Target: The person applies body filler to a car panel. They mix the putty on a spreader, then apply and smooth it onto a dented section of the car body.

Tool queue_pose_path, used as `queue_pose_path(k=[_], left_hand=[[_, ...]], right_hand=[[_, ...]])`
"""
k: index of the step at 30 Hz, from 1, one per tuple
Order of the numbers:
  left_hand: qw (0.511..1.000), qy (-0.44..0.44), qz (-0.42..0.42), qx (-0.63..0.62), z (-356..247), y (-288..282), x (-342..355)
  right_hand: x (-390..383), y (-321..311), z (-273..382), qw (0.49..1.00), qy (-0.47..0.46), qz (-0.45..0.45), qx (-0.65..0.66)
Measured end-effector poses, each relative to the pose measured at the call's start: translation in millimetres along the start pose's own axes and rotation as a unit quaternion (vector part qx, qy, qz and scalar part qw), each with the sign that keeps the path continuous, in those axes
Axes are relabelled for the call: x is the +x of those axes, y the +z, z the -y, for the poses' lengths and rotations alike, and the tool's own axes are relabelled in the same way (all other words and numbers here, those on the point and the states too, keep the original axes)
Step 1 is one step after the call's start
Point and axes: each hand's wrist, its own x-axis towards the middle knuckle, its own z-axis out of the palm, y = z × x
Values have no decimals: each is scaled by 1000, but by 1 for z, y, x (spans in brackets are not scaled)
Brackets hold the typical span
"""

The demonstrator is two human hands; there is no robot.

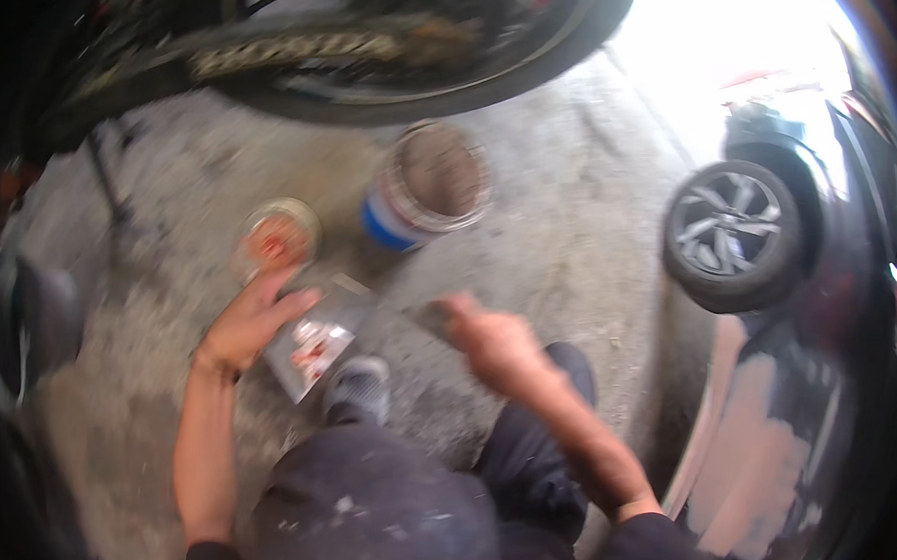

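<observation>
My left hand (255, 323) grips a flat grey metal mixing plate (290, 372) at its upper left edge, thumb on top and fingers partly hidden. A smear of pale pink body filler streaked with red (316, 348) lies on the plate. To its right, apart from the plate, my right hand (498, 346) is closed around a thin, flat, dark-grey spreader (430, 322), blurred by motion. Just beyond my left hand stands a small round tub (274, 236) with orange-red stuff inside. Farther off is an open bucket (442, 175) of grey-brown paste, with a blue-and-white side.
A car with a spoked wheel (729, 221) stands on the right. Its dark lower panel carries a pinkish filler patch (762, 466). A motorcycle wheel (461, 99) and frame cross the top. My knees and shoes are close below, on stained concrete floor (565, 195).
</observation>
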Motion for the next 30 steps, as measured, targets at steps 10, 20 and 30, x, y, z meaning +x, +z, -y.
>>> queue_pose_path(k=[10, 20, 30], left_hand=[[984, -35, 151, 93, -18, -2, 6], [990, -23, -65, -120, 47, -31, 0], [937, -6, -242, -251, 92, -31, -41]], right_hand=[[72, -73, 9, 940, -8, 272, 205], [42, 12, -42, 870, 114, 27, 478], [0, 54, -24, 838, 107, 54, 532]])
